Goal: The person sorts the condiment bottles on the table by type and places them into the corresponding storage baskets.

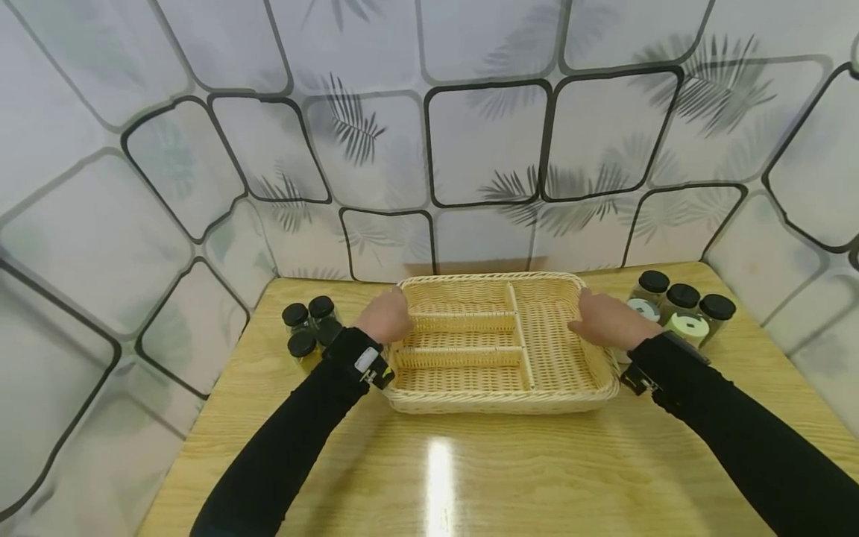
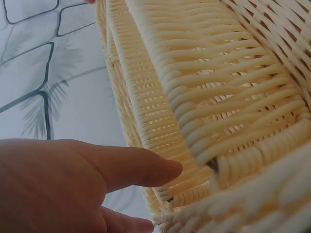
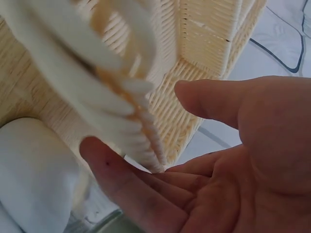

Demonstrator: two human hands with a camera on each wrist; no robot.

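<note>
A pale woven basket (image 1: 560, 350) with dividers lies across the middle of the wooden table. At its left end is my left hand (image 1: 387, 316); in the left wrist view the thumb (image 2: 146, 170) reaches straight over the inside, a lower finger at the rim's outer corner. At the right end, my right hand (image 1: 614, 321) has the rim between thumb and fingers. In the right wrist view the thumb (image 3: 209, 99) stands apart from the rim (image 3: 116, 111), with the fingers extended along the outside. Part of the left hand's fingers is hidden.
Several black-lidded jars (image 1: 302, 343) stand left of the basket. To its right are more black-lidded jars (image 1: 716, 307) and round containers with pale lids (image 1: 687, 327), close to my right wrist. A patterned curtain (image 1: 483, 142) borders the wooden table (image 1: 510, 477) at the back and sides.
</note>
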